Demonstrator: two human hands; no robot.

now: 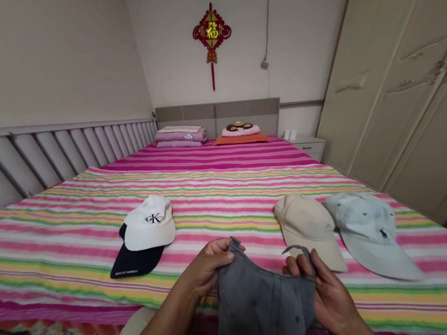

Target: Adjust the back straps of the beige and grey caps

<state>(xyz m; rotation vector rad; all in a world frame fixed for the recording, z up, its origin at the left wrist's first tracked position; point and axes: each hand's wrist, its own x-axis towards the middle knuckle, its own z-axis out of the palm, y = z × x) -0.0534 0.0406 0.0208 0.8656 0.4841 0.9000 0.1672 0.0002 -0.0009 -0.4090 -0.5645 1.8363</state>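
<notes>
A dark grey baseball cap hangs between my two hands over the near edge of the bed. My left hand pinches one end of its back opening, by the strap. On the other side, my right hand grips the cap's edge, with a loose strap curling above the fingers. Farther left lies a white cap with black letters, stacked on a black cap. To the right, a beige cap rests beside a pale blue-grey cap, the two touching.
A striped sheet covers the bed. Folded bedding and a pink pillow stack sit by the headboard. A slatted rail runs along the left. At right stand a nightstand and a wardrobe.
</notes>
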